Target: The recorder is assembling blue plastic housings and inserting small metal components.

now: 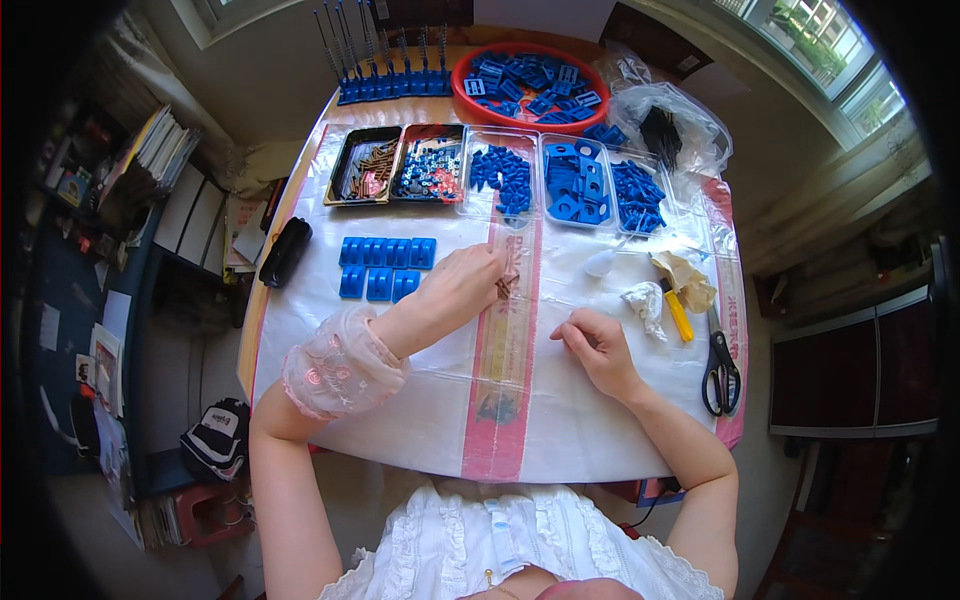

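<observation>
My left hand point(455, 292) reaches across the middle of the table, its fingers curled down at a few small brown metal pins point(508, 285). The back of the hand hides most of the fingertips, so I cannot make out what they pinch. My right hand point(598, 352) rests on the plastic sheet, fingers loosely curled in, with nothing seen in it. Beside my left wrist, blue plastic blocks point(380, 284) stand in two short rows. Beyond the hands, a black tray point(338, 165) holds more brown pins, and another tray point(430, 200) has small nuts.
Clear boxes of blue parts point(578, 180) line the far side, before a red basin point(456, 90) and a rack of upright springs point(395, 88). On the right lie scissors point(720, 375), a yellow-handled tool point(678, 315) and crumpled tissue point(645, 305). A black case point(287, 252) sits left.
</observation>
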A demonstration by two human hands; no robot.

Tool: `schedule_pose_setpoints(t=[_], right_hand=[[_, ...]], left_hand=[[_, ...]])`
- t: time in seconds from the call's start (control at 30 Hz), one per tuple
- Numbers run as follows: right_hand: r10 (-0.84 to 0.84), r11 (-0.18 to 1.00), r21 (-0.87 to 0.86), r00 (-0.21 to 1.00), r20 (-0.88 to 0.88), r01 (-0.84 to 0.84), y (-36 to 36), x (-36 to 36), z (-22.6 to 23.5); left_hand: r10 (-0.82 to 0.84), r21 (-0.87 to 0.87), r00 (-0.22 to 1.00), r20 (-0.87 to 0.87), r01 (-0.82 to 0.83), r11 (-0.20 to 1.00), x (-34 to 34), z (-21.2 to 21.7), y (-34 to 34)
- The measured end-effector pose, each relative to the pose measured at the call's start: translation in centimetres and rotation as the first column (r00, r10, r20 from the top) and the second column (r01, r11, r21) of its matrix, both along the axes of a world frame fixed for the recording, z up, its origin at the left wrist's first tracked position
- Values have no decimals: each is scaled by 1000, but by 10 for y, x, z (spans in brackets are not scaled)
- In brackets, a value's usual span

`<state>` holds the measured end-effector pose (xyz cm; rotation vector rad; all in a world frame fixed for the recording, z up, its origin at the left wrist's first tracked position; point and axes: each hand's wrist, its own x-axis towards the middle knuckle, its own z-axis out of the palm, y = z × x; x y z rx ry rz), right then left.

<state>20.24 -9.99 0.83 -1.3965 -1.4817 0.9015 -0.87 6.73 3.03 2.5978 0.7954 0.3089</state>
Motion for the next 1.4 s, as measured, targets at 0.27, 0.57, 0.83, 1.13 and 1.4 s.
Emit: schedule_pose_setpoints(t=[0.27,0.57,0.83,1.13,1.4], right_hand=[[1,1000,-10,1000,9,-1,-1,2,-2],[13,1000,14,999,43,-13,0,2,-3],[5,1000,-1,1000,27,-5,1,2,-1],[4,1000,-10,999,38,-3,1,1,0],[-2,1000,4,999,32,2,1,3,-3]], left_hand=[[179,-7,960,216,-182,983,-26,-5,-15],[231,27,964,131,-236,971,-13,-14,-20],[294,-98,924,244,-278,956,-22,-13,-25],[282,20,925,253,-297,955,-29,-10,-28],[157,122,958,238,-190,974,-27,-7,-28]])
